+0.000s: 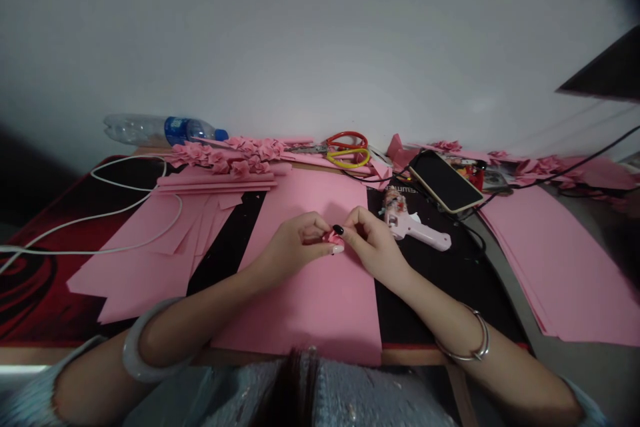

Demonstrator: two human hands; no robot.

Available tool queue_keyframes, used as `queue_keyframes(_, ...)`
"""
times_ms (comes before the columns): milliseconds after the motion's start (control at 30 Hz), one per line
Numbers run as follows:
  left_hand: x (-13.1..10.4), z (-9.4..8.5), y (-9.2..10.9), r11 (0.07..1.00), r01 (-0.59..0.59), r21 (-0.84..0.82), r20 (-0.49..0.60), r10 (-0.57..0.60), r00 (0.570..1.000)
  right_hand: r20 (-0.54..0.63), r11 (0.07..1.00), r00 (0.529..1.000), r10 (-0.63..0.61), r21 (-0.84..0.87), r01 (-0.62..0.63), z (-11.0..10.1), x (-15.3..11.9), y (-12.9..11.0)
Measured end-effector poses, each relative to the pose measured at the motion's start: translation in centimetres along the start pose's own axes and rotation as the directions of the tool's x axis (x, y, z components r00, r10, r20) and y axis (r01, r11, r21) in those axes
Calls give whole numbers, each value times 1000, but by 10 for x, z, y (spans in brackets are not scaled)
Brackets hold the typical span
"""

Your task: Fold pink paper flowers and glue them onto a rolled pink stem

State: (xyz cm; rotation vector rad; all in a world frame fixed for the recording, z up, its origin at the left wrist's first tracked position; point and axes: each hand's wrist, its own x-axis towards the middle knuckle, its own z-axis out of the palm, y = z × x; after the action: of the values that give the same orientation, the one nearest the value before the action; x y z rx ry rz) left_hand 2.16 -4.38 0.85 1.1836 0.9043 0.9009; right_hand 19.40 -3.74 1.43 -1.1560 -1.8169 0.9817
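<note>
Both hands meet over a large pink paper sheet (320, 307) in the middle of the table. Between them is a small pink paper flower (334, 237), partly hidden by the fingers. My left hand (293, 243) pinches it from the left, thumb along its lower edge. From the right, my right hand (373, 240) grips it with thumb and fingertips. A pale pink glue gun (420, 230) lies on its side just right of my right hand.
Scissors (349, 150), paper flowers (240, 153) and a plastic bottle (145, 128) line the wall. A phone (445, 180) and black cable lie at back right. Pink sheets (570, 267) are stacked right, cut pieces (150, 247) left, under a white cable (100, 220).
</note>
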Motion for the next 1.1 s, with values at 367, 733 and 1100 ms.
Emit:
queue_keyframes(367,0,0,-1,997,27,-69,-5,-27,1000,-36,984,997,-75,-165,68,0,-1,0)
queue_keyframes(733,2,-1,-5,998,43,-55,4,-43,999,7,997,999,46,-61,-45,2,0,1)
queue_keyframes(1100,3,-1,-6,1000,16,-27,31,-15,999,85,974,985,148,158,-160,-1,4,2)
